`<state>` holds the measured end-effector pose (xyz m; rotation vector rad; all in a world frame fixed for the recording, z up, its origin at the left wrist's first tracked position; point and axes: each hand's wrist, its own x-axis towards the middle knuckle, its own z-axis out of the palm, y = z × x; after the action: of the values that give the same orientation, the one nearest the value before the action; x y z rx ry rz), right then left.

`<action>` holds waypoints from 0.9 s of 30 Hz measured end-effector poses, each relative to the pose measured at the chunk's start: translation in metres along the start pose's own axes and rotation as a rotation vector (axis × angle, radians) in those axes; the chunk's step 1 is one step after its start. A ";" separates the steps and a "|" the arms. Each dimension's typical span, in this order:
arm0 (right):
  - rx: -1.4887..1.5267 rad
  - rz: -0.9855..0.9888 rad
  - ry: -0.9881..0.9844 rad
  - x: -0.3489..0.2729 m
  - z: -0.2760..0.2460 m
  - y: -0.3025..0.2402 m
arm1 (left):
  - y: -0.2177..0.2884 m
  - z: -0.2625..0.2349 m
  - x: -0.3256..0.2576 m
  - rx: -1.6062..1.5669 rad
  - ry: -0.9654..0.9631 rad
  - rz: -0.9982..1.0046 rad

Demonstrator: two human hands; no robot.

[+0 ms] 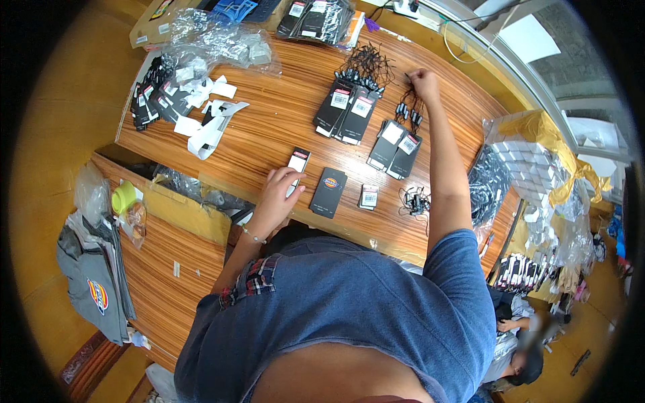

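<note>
My left hand (272,200), wearing a bracelet, closes its fingertips on the lower part of a black hang tag (300,156) with a white sticker, at the table's near side. My right arm reaches to the far right, where my right hand (423,85) pinches the end of a black cord (408,97). Below that hand lie two piles of hang tags (403,158) with black cords. Another black hang tag (327,193) lies right of my left hand. Beside it sit a small stack of white labels (368,197) and a heap of black cords (415,200).
Two stacks of corded hang tags (344,113) lie mid-table. Loose tags, curled label strips (213,127) and clear plastic bags (222,43) cover the far left. Bagged tags (316,19) are at the back. A plastic-wrapped box (527,161) stands right; a co-worker (521,356) sits lower right.
</note>
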<state>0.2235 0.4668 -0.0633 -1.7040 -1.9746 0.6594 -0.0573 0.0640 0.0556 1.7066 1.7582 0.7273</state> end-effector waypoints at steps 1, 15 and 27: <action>0.070 0.004 0.025 0.005 0.003 -0.003 | -0.001 0.001 -0.002 0.002 0.013 -0.006; 0.096 0.132 0.301 0.011 -0.017 0.009 | 0.009 0.014 -0.003 -0.014 -0.077 0.099; 0.169 -0.057 -0.429 -0.286 -0.041 -0.086 | -0.007 0.031 0.061 0.397 -0.251 0.251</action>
<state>0.2211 0.1752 0.0151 -1.4891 -2.1611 1.2168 -0.0405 0.1242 0.0273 2.2038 1.6031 0.2525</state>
